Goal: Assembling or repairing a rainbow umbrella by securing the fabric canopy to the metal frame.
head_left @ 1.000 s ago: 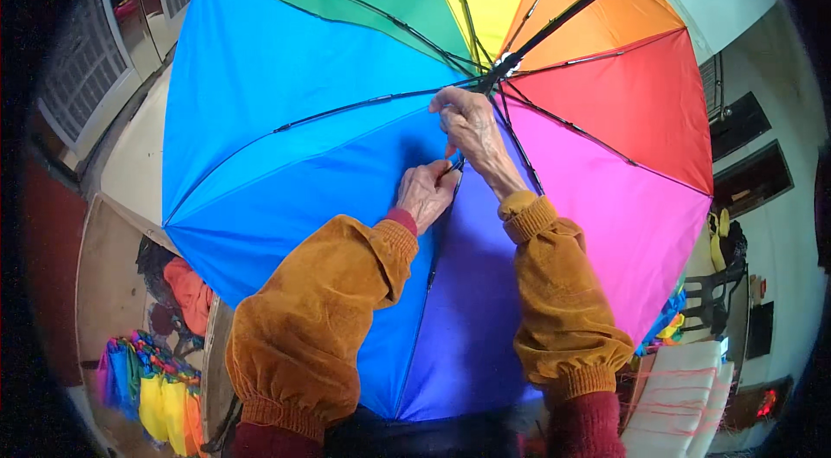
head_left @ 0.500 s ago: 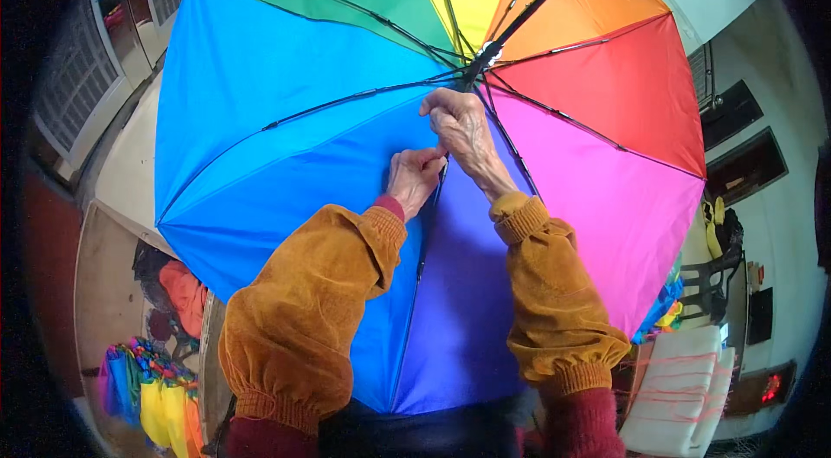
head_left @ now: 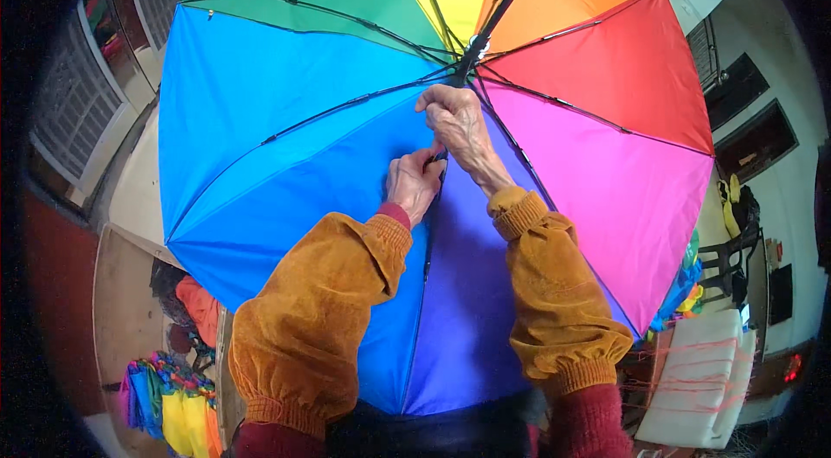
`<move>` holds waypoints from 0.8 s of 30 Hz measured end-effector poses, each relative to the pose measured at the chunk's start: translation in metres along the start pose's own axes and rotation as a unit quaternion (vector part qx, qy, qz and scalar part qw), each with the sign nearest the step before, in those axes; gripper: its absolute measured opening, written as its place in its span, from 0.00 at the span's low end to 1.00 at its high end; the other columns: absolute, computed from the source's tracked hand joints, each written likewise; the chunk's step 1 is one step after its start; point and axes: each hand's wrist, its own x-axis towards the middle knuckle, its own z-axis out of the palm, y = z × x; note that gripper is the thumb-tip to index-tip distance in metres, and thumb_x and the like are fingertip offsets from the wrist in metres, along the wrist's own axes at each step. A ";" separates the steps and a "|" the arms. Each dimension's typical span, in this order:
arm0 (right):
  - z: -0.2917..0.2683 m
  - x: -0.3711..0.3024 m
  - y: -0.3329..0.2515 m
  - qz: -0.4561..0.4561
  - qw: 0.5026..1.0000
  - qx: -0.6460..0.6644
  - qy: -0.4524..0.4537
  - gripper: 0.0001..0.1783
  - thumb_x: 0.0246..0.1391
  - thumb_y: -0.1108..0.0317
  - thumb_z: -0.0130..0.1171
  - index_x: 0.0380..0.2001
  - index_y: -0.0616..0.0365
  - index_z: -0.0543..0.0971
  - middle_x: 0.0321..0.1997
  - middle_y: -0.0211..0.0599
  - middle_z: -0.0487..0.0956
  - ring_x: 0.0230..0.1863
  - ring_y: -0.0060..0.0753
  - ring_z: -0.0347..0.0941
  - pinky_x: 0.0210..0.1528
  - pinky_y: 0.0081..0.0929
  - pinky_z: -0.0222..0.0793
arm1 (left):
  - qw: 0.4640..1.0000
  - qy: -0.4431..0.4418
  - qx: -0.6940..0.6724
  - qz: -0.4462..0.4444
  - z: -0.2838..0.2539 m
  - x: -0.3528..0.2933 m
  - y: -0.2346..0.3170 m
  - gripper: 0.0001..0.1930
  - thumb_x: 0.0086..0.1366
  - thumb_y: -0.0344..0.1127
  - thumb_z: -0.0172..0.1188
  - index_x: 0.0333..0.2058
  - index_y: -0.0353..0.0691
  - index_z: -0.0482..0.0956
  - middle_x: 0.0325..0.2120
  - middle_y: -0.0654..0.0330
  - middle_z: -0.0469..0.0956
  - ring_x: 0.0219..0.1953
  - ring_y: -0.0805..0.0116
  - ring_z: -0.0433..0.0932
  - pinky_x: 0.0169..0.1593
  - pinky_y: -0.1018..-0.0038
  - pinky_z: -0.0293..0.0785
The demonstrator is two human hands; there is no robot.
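Note:
An opened rainbow umbrella [head_left: 640,146] fills the middle, its inner side with black ribs facing me. Its black shaft [head_left: 511,3] runs up to the top right from the hub [head_left: 474,48]. Below the hub, my left hand [head_left: 414,183] pinches at the rib on the seam between the blue and violet panels. My right hand [head_left: 460,125] is closed just above it, its fingers curled; whatever is between them is too small to make out. Mustard-coloured sleeve covers [head_left: 563,293] wrap both forearms.
Several folded rainbow umbrellas [head_left: 177,402] hang at the lower left. More colourful cloth [head_left: 684,293] and a dark chair [head_left: 731,254] stand at the right. A white padded seat with pink threads [head_left: 692,380] is at the lower right. A pale table [head_left: 134,190] lies at the left.
The umbrella has turned slightly in view, its right side higher and its left lower. Both hands stay close together at the same rib, with only slight finger movement.

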 end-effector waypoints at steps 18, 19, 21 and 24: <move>-0.004 -0.004 -0.033 -0.012 0.997 0.072 0.020 0.10 0.45 0.75 0.43 0.28 0.67 0.75 0.14 0.36 0.67 0.15 0.25 0.62 0.16 0.24 0.62 | 0.948 -0.099 -0.298 -0.058 -0.005 0.024 -0.021 0.10 0.55 0.33 0.57 0.21 0.33 0.74 0.10 0.52 0.68 0.10 0.63 0.64 0.18 0.66 0.60; -0.007 -0.005 -0.039 -0.025 0.996 0.079 0.020 0.10 0.47 0.75 0.44 0.29 0.66 0.74 0.14 0.35 0.68 0.14 0.24 0.63 0.16 0.23 0.63 | 0.971 -0.076 -0.221 -0.046 -0.004 0.024 -0.020 0.11 0.54 0.34 0.58 0.20 0.33 0.73 0.10 0.53 0.69 0.11 0.63 0.65 0.19 0.66 0.62; -0.012 -0.014 -0.048 -0.031 0.995 0.095 0.022 0.09 0.49 0.74 0.44 0.31 0.66 0.74 0.15 0.34 0.68 0.14 0.24 0.64 0.16 0.22 0.64 | 0.994 -0.041 -0.096 -0.032 -0.006 0.016 -0.016 0.13 0.53 0.36 0.60 0.18 0.32 0.73 0.11 0.54 0.70 0.12 0.63 0.67 0.20 0.66 0.64; -0.032 -0.042 -0.039 -0.037 0.989 0.143 0.030 0.09 0.52 0.71 0.47 0.33 0.66 0.72 0.17 0.33 0.69 0.14 0.23 0.65 0.16 0.22 0.68 | 0.996 -0.056 0.073 -0.015 -0.011 -0.013 -0.001 0.11 0.51 0.34 0.59 0.19 0.32 0.73 0.11 0.60 0.69 0.14 0.69 0.66 0.20 0.69 0.63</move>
